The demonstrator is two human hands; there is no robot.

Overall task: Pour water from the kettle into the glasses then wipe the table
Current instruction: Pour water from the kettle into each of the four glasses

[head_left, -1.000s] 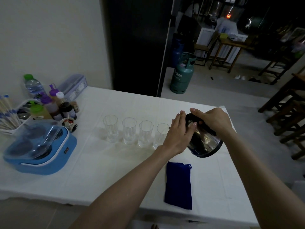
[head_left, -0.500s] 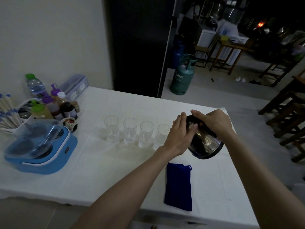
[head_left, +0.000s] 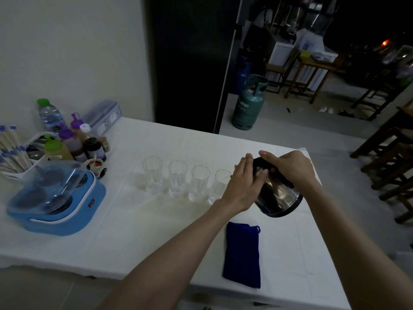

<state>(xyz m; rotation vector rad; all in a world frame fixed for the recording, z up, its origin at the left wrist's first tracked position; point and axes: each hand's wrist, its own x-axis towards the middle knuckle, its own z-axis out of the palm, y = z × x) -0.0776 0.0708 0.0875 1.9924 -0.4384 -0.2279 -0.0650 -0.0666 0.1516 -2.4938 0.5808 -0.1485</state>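
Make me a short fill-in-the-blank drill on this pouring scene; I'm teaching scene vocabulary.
1. A row of ____ glasses stands on the table.
2. The right hand tilts the ____ toward the rightmost glass.
3. The folded cloth near the table's front edge is ____ in colour.
4. The left hand rests flat against the kettle's ____.

Missing words: four; kettle; blue; side

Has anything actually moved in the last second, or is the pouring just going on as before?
Almost nothing moved. The right hand still grips the tilted kettle, the left hand still steadies its side over the rightmost glass. Nothing was grasped or released. The other glasses and the blue cloth stayed put.
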